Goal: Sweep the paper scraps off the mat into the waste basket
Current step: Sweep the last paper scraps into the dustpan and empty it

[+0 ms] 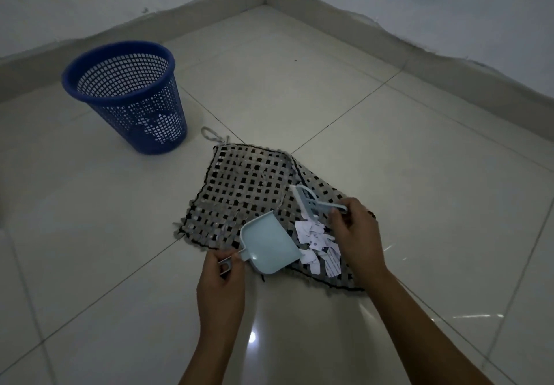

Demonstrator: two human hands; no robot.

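A grey and black woven mat (245,187) lies on the tiled floor. White paper scraps (319,243) are heaped on its near right part. My left hand (220,282) grips the handle of a light blue dustpan (268,245), whose open mouth faces the scraps. My right hand (356,234) holds a small pale brush (308,200) by its handle, just beyond the heap. A blue mesh waste basket (126,94) stands upright on the floor at the far left, apart from the mat.
Glossy floor tiles (419,160) surround the mat. Two white walls with a grey skirting (344,7) meet in a corner at the back. A loose cord loop (209,134) sticks out of the mat's far corner toward the basket.
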